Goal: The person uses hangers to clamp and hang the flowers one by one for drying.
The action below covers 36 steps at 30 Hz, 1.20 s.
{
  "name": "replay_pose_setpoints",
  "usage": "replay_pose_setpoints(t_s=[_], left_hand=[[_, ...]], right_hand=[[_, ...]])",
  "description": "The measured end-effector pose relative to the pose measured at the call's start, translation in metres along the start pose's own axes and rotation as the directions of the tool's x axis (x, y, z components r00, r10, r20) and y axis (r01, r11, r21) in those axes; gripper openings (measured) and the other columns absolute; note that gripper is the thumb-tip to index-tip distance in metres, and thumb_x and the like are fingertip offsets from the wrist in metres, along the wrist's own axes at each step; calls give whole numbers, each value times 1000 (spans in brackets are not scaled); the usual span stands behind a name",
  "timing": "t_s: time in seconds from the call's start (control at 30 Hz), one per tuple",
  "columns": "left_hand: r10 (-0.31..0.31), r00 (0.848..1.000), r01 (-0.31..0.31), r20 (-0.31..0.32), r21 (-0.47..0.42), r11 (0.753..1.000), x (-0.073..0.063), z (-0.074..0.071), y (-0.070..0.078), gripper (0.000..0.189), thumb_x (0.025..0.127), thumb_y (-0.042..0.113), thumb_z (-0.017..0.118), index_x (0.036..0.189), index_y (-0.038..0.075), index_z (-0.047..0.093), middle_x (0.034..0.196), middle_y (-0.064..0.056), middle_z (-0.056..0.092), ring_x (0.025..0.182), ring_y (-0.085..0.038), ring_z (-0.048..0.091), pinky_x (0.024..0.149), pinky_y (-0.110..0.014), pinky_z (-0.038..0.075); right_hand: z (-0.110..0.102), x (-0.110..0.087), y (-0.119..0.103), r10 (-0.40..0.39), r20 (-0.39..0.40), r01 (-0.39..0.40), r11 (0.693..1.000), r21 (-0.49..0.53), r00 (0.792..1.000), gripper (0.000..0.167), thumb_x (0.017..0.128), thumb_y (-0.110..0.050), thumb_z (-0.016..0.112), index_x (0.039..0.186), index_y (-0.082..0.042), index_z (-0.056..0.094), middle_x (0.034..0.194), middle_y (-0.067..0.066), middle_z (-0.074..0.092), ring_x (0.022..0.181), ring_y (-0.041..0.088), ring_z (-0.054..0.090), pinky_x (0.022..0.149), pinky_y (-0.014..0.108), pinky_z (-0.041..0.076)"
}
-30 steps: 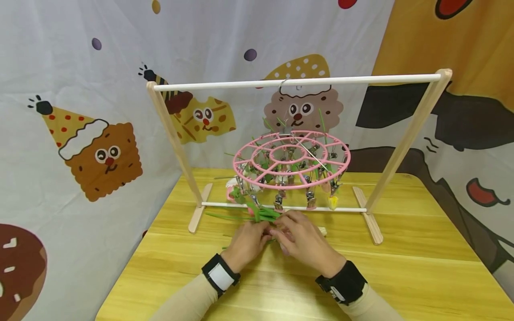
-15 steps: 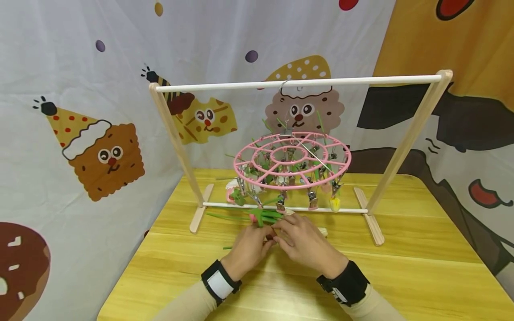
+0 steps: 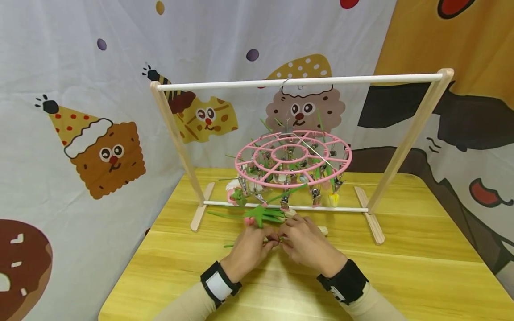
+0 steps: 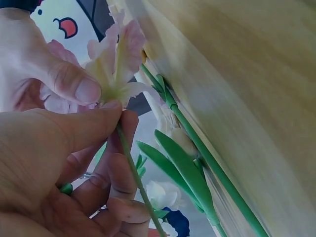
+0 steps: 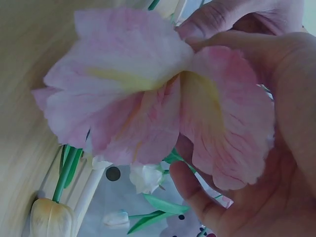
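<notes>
Pink flower (image 5: 143,106) pinched right at its neck

I have the flower between both hands, low in front of me, above the table (image 3: 281,285). My left hand (image 3: 249,245) grasps the stem (image 4: 141,190) just under the bloom, thumb against fingers. My right hand (image 3: 307,243) is the one on the bloom: its thumb is at the base, other fingers curl behind the petals, and I judge that to be a light pinch. My fingertips come together at this one spot.

What matters is how the flower's long axis lies. As I read the wrist views, it runs crosswise to me: bloom on my right, stem leaving my left pinch towards my left and passing close along my curled fingers. So my left hand is nearer the stem, my right nearer the petals. From the head view my hands cover most of the flower, and I cannot tell where the stem's lower end is.

The pink clip ring (image 3: 290,161) hangs from the white bar (image 3: 321,80), above and beyond my fingers, apart from them. A yellow tulip (image 3: 334,199) hangs under its front right. Near my left fingers, on the table side of the stem, I see another thicker green stem (image 4: 217,170) and long green leaves (image 4: 182,165).
</notes>
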State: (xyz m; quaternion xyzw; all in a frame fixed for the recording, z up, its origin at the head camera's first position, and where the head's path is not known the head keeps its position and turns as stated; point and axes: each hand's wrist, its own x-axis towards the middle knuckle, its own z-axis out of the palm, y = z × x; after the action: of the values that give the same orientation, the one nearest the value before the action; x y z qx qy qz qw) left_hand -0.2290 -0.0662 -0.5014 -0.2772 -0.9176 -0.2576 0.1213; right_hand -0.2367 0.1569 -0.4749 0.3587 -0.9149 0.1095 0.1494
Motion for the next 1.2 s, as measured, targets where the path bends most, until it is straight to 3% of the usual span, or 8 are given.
replay_pose_setpoints(t_s=[0.33,0.57,0.73,0.87,0.97,1.2], left_hand=[[-9,1000,9,-3,-9,1000,-1,-1,1,4,103,23,92,104,22,88,98,8,87,82,-5,62,76,-21,51],[-10,1000,10,3,-68,998,-2,-3,-1,5,104,19,91,105,19,86,100,5,87,90,-15,72,80,-21,55],[-11,1000,12,13,-95,995,-5,-7,-5,5,103,16,91,105,19,88,102,7,88,100,-23,76,89,-32,61],[6,1000,-6,-1,-80,997,-9,-12,-12,7,101,15,93,106,18,90,104,8,90,103,-20,79,94,-37,66],[3,1000,-3,0,-81,997,-13,-18,-16,7,101,16,94,108,18,92,105,7,90,98,-13,79,89,-33,67],[-87,996,88,17,-117,989,-26,-32,-21,8,106,22,90,113,22,93,110,8,91,98,-6,82,86,-31,69]], right_hand=[[2,2,-1,35,34,-35,999,-1,999,26,92,-25,101,85,-24,76,94,-6,73,102,23,67,86,43,54],[4,2,-3,42,20,-42,999,2,999,24,90,-18,99,84,-24,77,92,-6,70,98,22,64,83,39,50],[5,-1,-1,28,11,-28,1000,-15,1000,28,89,-15,97,82,-24,72,90,-6,66,96,23,62,81,37,44],[4,-6,5,28,-7,-28,999,-44,1000,28,89,-13,97,82,-25,72,92,-5,67,99,25,65,83,39,48],[2,-11,9,40,-17,-41,997,-60,999,28,89,-13,98,84,-25,72,91,-5,67,98,25,64,84,39,47],[-5,-24,18,60,-47,-63,996,-65,997,30,88,-12,97,86,-25,70,90,-7,63,96,21,60,84,37,44]])
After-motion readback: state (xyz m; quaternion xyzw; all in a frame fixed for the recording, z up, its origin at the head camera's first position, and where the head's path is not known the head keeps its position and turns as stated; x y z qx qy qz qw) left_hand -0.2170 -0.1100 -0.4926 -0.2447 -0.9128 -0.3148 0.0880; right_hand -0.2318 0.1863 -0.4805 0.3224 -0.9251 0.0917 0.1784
